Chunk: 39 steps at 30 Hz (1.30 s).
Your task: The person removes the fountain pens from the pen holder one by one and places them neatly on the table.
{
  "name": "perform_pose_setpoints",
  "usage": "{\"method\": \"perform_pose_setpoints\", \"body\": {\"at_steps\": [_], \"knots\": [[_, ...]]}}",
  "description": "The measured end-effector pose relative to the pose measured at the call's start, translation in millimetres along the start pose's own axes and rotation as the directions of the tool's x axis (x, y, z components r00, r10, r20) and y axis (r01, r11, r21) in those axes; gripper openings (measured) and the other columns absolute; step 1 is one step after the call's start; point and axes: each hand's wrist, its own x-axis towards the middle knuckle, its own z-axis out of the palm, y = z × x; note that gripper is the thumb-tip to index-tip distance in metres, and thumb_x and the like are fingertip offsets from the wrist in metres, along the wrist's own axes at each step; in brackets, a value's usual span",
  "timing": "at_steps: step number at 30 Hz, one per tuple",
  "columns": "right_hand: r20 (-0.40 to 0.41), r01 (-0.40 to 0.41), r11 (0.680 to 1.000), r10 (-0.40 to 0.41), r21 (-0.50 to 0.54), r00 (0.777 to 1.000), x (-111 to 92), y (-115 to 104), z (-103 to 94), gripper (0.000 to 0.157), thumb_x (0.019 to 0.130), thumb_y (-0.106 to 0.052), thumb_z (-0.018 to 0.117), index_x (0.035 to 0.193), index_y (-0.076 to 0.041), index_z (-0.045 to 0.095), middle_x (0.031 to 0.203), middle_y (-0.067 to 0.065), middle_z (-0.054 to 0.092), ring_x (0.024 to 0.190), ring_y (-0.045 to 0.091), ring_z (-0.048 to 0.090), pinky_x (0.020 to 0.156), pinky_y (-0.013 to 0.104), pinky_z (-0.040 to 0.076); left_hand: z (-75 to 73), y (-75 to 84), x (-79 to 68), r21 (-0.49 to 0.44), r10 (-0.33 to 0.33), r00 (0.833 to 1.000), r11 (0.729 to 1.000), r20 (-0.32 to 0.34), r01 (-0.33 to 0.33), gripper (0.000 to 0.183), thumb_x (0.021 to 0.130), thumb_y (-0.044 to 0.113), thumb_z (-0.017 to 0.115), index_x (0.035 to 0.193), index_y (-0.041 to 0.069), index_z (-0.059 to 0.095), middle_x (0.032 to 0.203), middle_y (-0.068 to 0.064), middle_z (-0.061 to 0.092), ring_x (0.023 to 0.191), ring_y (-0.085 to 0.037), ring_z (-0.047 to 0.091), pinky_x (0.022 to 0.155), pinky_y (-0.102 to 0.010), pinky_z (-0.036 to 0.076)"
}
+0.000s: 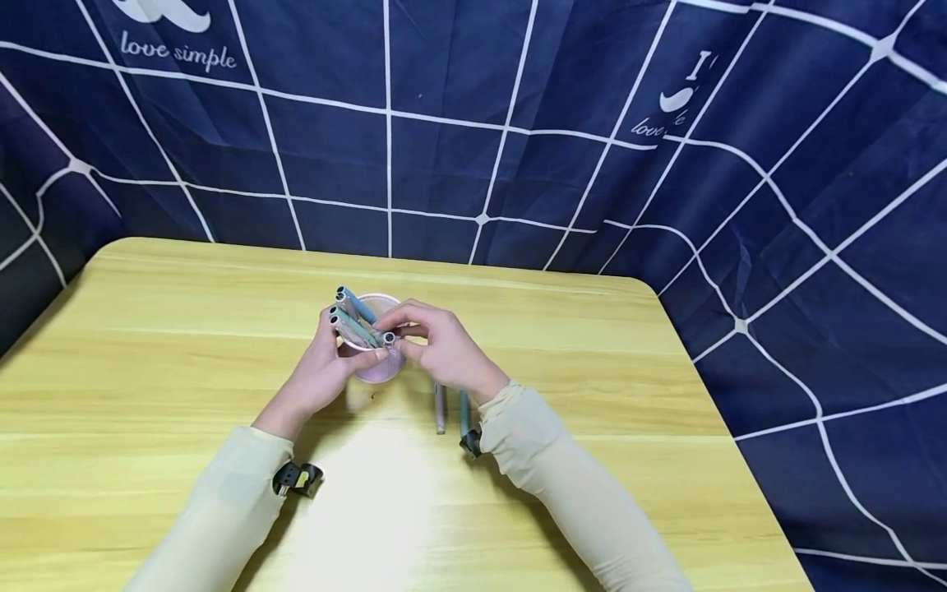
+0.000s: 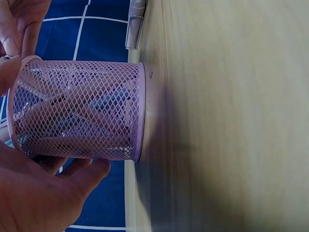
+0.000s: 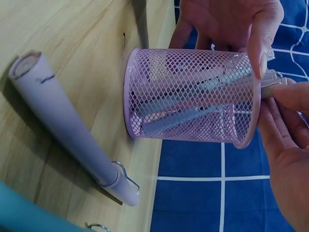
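Mesh cup | upright | pens inside | left fingers grip it

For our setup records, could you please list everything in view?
Table: one, yellow, centre of head view.
Mesh cup: one, pinkish lilac, on the table.
Pens: at least five, blue, teal and greyish, in the cup.
Loose pens: two, lilac and teal, right of cup.
Cloth: count unclear, dark blue and white, behind table.
Wrist devices: two, black, one per wrist.
Sleeves: two, cream, bottom of head view.
Left hand: one, bare, around cup.
Right hand: one, bare, pinching pen.
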Motion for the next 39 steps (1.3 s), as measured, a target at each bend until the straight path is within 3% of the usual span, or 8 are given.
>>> {"method": "perform_pose_setpoints", "body": {"at_steps": [10,15,19,27,32,39], "knots": [[-0.021,0.002,0.999,-0.003,-0.047,1.0,0.2,-1.2,3.0,0.021,0.089,0.01,0.062,0.106,0.0,0.069,0.109,0.002,0.064,0.105,0.012,0.06,0.093,0.025,0.049,0.6,2.4,1.0,-0.006,-0.011,1.0,1.0,0.014,0.011,0.083,0.089,0.015,0.073,0.147,0.002,0.015,0.143,-0.022,0.031,0.133,-0.031,0.034,0.113,-0.044,0.027],[-0.05,0.062,0.993,-0.068,-0.104,0.996,4.3,-1.4,-0.2,0.018,0.089,0.009,0.064,0.1,-0.003,0.071,0.104,0.0,0.064,0.103,0.011,0.059,0.091,0.026,0.05,0.5,4.8,5.7,-0.014,-0.002,1.0,1.0,0.017,0.003,0.082,0.089,0.015,0.072,0.146,0.002,0.014,0.142,-0.021,0.032,0.133,-0.031,0.036,0.113,-0.043,0.027],[0.005,0.109,0.985,-0.11,-0.136,0.994,5.8,0.0,-1.2,0.023,0.087,0.011,0.06,0.101,-0.004,0.07,0.107,0.0,0.063,0.103,0.01,0.058,0.093,0.029,0.049,-0.6,4.2,5.3,-0.021,0.003,1.0,1.0,0.016,-0.003,0.078,0.09,0.012,0.07,0.145,0.003,0.015,0.142,-0.021,0.034,0.132,-0.032,0.038,0.112,-0.044,0.028],[0.061,0.107,0.981,-0.099,-0.159,0.993,2.2,0.6,3.0,0.02,0.088,0.004,0.069,0.106,-0.006,0.068,0.109,-0.002,0.062,0.1,0.019,0.059,0.09,0.039,0.05,-1.6,0.7,1.9,0.022,0.006,1.0,1.0,0.029,-0.006,0.075,0.09,0.01,0.068,0.143,0.002,0.016,0.144,-0.021,0.029,0.137,-0.032,0.031,0.113,-0.046,0.026],[0.043,0.11,0.979,-0.104,-0.173,0.994,1.0,1.8,6.0,0.017,0.089,-0.001,0.071,0.104,-0.007,0.069,0.107,-0.003,0.063,0.098,0.022,0.059,0.087,0.036,0.051,-0.9,0.6,0.9,0.02,0.004,0.999,1.0,0.034,-0.004,0.075,0.091,0.01,0.068,0.144,0.001,0.016,0.145,-0.022,0.029,0.137,-0.033,0.03,0.114,-0.046,0.025],[-0.046,0.213,0.959,-0.225,-0.186,0.973,1.8,2.4,3.0,0.018,0.09,-0.002,0.071,0.108,-0.002,0.069,0.108,0.004,0.065,0.096,0.019,0.061,0.087,0.03,0.052,0.9,0.0,3.0,0.0,-0.012,1.0,1.0,0.024,0.012,0.077,0.091,0.014,0.07,0.145,0.003,0.016,0.143,-0.021,0.029,0.135,-0.032,0.034,0.113,-0.044,0.027]]}}
